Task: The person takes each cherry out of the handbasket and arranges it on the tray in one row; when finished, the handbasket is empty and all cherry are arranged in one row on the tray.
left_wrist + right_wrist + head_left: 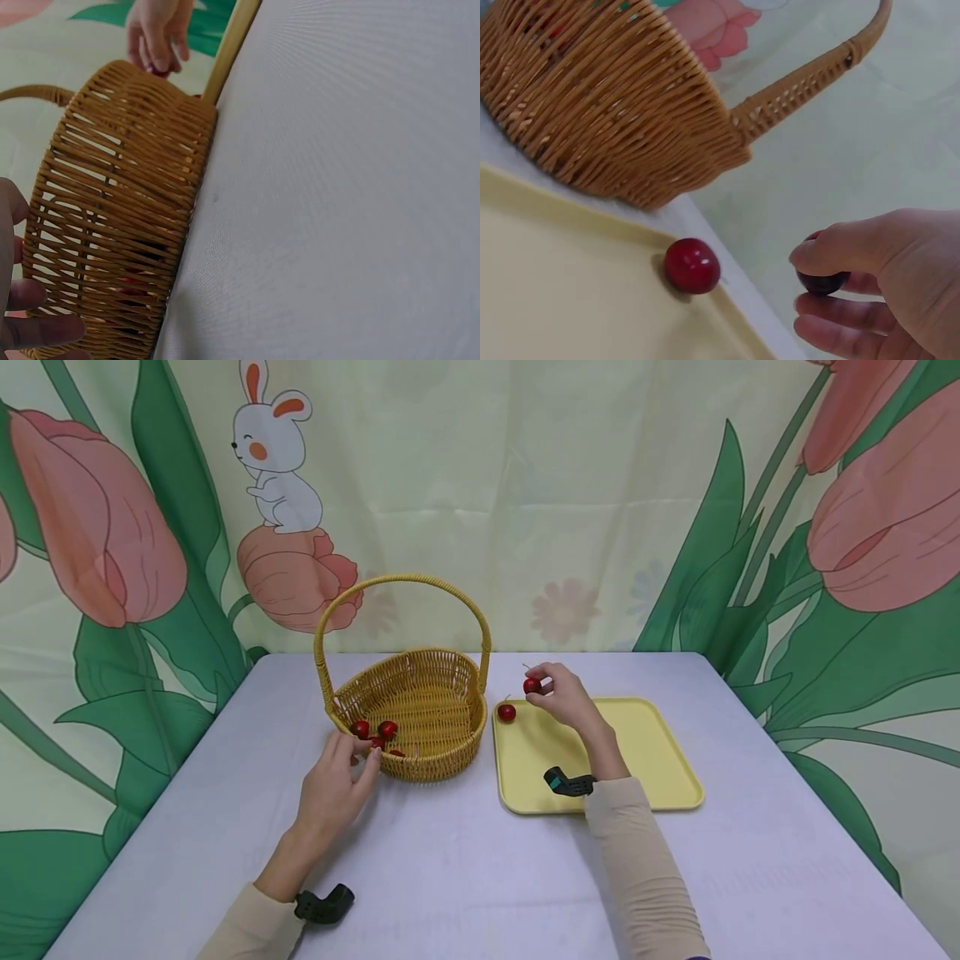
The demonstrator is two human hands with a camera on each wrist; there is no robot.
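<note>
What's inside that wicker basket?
At least four red cherries show inside the wicker basket, bunched toward its near left side. The near rim and left hand partly cover that area, so whether more lie there cannot be seen.

Pale tabletop [465,877] with wicker basket [435,767] beside yellow tray [652,752] on it.

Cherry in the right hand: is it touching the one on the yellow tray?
Apart. In the right wrist view, a clear gap shows between the held cherry, pinched by the right hand, and the other cherry on the yellow tray.
</note>
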